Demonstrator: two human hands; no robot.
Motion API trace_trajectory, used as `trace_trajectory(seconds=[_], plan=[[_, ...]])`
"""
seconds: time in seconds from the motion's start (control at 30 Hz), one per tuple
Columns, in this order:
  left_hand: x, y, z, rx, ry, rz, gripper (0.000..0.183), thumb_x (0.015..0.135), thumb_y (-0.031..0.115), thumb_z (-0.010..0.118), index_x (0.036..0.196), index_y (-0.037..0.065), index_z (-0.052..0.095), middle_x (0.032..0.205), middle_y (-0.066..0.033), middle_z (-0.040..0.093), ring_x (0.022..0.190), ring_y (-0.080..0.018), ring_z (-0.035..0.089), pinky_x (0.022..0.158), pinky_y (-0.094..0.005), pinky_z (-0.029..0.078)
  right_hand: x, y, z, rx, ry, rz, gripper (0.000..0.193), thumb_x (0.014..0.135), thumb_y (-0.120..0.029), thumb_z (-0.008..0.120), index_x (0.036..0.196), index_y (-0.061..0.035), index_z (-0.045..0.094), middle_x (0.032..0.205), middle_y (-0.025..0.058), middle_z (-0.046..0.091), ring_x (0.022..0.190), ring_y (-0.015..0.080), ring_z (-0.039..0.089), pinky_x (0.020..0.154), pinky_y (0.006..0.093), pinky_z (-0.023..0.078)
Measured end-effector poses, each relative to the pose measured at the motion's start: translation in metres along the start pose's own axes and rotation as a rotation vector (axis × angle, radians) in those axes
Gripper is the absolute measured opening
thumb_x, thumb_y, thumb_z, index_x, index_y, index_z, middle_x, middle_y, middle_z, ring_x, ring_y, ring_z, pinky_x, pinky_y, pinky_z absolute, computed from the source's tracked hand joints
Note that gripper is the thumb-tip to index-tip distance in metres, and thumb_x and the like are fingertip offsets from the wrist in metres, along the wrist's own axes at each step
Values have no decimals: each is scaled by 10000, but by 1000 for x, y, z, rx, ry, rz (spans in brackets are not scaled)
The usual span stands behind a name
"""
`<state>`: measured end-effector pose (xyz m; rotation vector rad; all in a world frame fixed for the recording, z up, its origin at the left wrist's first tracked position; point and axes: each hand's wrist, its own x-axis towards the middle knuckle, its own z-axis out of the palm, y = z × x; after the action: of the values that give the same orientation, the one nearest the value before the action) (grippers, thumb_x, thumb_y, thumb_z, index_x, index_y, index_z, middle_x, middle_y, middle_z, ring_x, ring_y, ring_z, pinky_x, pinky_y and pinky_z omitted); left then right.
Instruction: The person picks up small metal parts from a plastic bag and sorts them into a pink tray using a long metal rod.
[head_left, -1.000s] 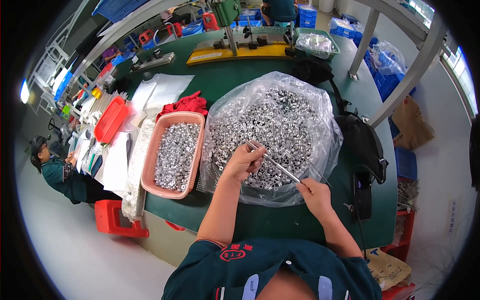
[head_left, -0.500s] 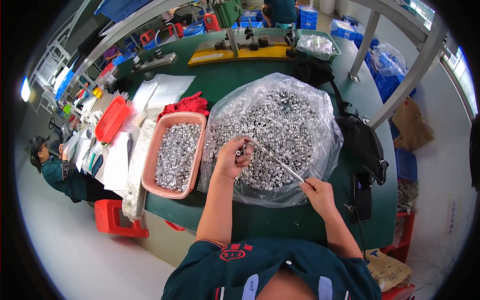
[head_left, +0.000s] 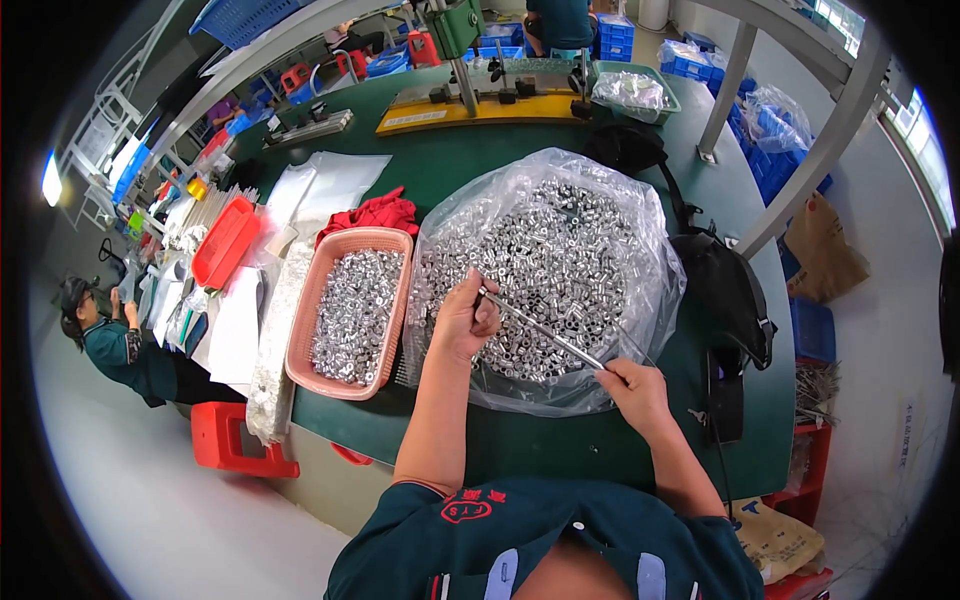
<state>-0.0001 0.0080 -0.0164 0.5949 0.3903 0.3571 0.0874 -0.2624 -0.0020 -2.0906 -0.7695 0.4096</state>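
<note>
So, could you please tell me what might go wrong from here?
The thin rod might poke the left hand, which is close at its upper end. The pink basket, holding many loose metal pieces, sits near the edge of the table, so a bump could spill some.

Head view, wide fisheye, faces down and forward from the wearer's head; left hand and right hand near, blue crates far.
</note>
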Motion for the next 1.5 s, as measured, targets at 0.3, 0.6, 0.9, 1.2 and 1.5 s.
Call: trace_trajectory(seconds=[0.3, 0.6, 0.9, 1.2, 1.5], plan=[[2, -5, 3, 152, 52, 16, 340, 922, 362, 477, 834, 44, 560, 410, 23, 349, 321, -79, 247, 337, -232, 184, -2, -1, 3, -117, 121, -139, 130, 762, -166, 669, 811, -53, 629, 566, 125, 516, 484, 250, 512, 477, 310, 396], [4, -4, -4, -74, -63, -175, 332, 927, 368, 459, 801, 77, 558, 393, 57, 300, 330, -67, 203, 344, -223, 162, -2, 6, 13, -100, 81, -143, 164, 800, -224, 643, 804, -61, 623, 575, 118, 524, 490, 267, 502, 476, 334, 389], [-2, -8, 16, 175, -27, 110, 348, 910, 365, 503, 937, 30, 590, 472, 24, 367, 368, -64, 249, 373, -228, 210, 2, 18, 12, 223, -133, 80, 171, 830, -232, 618, 826, -61, 627, 564, 125, 482, 488, 201, 450, 500, 302, 380], [-7, -46, 43, 414, 88, 92, 341, 907, 342, 523, 978, 21, 612, 500, 41, 367, 391, -40, 291, 372, -202, 209, -3, 10, 24, 150, 40, 37, 169, 831, -191, 620, 805, -29, 577, 558, 126, 447, 487, 180, 405, 491, 300, 367], [-1, -25, 26, -48, -58, -233, 402, 939, 386, 425, 1021, 14, 554, 657, -34, 489, 467, -74, 333, 399, -208, 251, 3, 14, 13, 295, -12, 122, 172, 849, -166, 600, 823, 3, 581, 537, 26, 405, 524, 78, 364, 484, 262, 335]])
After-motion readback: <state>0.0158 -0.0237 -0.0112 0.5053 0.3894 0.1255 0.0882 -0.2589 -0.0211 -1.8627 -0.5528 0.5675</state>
